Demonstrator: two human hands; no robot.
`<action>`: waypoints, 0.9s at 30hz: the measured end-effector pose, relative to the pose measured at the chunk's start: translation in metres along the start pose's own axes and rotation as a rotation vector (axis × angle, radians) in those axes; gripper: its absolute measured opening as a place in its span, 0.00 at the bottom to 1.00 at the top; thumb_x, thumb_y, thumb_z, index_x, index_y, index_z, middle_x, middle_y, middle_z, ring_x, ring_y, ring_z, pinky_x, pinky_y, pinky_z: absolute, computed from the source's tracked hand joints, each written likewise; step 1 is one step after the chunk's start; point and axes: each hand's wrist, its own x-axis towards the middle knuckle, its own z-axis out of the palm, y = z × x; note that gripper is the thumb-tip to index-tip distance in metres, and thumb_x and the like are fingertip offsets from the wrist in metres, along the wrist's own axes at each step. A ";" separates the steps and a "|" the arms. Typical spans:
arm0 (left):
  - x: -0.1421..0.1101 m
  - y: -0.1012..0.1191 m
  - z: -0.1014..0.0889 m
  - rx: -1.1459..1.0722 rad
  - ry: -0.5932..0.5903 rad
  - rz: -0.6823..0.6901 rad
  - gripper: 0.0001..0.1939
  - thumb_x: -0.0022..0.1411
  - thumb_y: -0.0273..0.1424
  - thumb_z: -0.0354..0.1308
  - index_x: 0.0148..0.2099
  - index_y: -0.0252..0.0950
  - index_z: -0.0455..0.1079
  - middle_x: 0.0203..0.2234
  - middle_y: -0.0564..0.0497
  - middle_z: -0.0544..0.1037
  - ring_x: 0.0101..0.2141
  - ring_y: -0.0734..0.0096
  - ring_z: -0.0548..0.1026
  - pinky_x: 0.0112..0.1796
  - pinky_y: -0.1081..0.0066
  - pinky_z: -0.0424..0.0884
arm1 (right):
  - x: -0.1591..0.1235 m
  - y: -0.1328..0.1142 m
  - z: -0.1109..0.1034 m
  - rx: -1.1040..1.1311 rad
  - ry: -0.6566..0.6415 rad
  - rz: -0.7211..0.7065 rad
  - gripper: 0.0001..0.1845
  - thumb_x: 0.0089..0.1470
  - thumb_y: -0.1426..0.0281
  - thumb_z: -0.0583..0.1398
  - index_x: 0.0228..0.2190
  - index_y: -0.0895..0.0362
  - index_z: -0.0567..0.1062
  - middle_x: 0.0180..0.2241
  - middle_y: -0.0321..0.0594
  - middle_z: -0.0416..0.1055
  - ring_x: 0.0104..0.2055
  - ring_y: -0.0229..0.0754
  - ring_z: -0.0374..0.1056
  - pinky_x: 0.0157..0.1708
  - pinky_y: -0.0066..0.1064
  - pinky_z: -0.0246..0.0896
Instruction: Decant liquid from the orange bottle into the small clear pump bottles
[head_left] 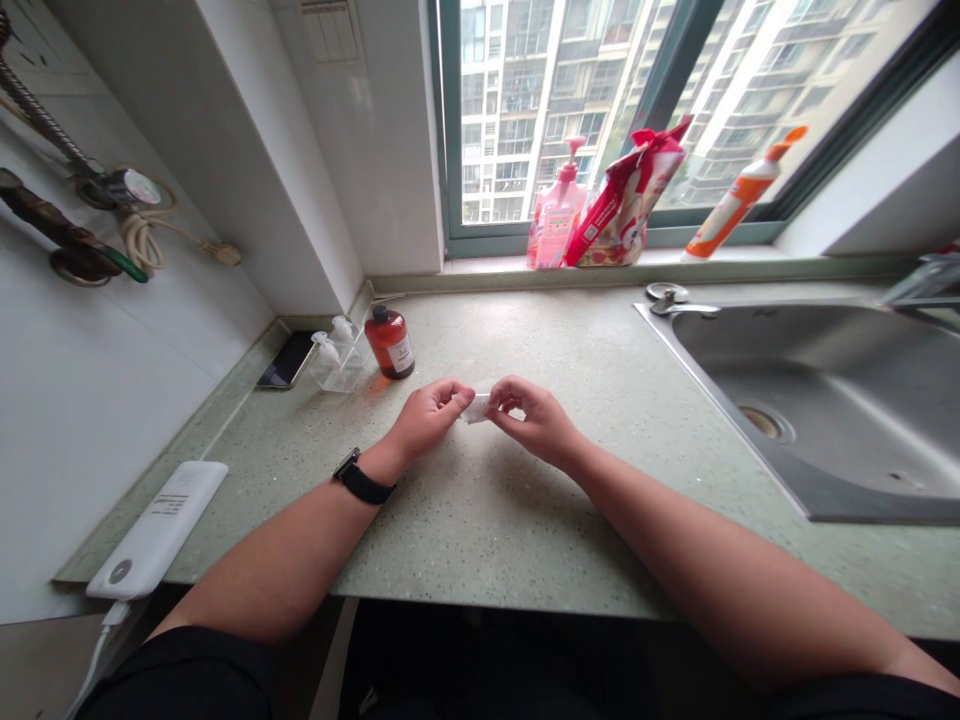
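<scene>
The left wrist [384, 460] wears a black-strapped watch [361, 482].

Daylight is admitted through the far window [551, 120] — soft shadows fall beneath the left hand [427, 420] and right hand [534, 422], the sink [787, 345] is dully sheened, and the edges are bowed, perhaps slightly blurred.

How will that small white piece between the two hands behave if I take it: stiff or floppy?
The small white piece looks thin and creased, probably paper or film, so it is likely light and floppy. Pinched between the left hand and right hand, it may crumple or slip if gripped loosely.
</scene>
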 end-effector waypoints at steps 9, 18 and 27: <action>-0.006 0.011 0.001 0.212 0.042 0.134 0.15 0.71 0.41 0.60 0.37 0.36 0.78 0.30 0.50 0.82 0.33 0.66 0.77 0.37 0.69 0.69 | 0.000 -0.004 -0.002 -0.133 -0.065 0.133 0.17 0.64 0.53 0.61 0.34 0.53 0.78 0.31 0.38 0.78 0.33 0.41 0.71 0.35 0.34 0.64; -0.006 0.011 0.003 0.133 -0.051 -0.003 0.13 0.69 0.42 0.62 0.39 0.37 0.74 0.29 0.51 0.82 0.30 0.68 0.77 0.33 0.70 0.69 | 0.006 -0.003 -0.011 -0.063 -0.181 0.252 0.20 0.57 0.49 0.67 0.33 0.55 0.78 0.28 0.36 0.75 0.29 0.38 0.66 0.30 0.31 0.57; -0.009 0.016 -0.017 0.192 -0.462 -0.268 0.24 0.67 0.48 0.65 0.55 0.38 0.69 0.26 0.54 0.82 0.21 0.68 0.73 0.23 0.70 0.60 | 0.009 -0.008 -0.039 -0.368 -0.426 0.439 0.18 0.54 0.52 0.72 0.37 0.52 0.82 0.25 0.37 0.78 0.26 0.41 0.70 0.27 0.33 0.57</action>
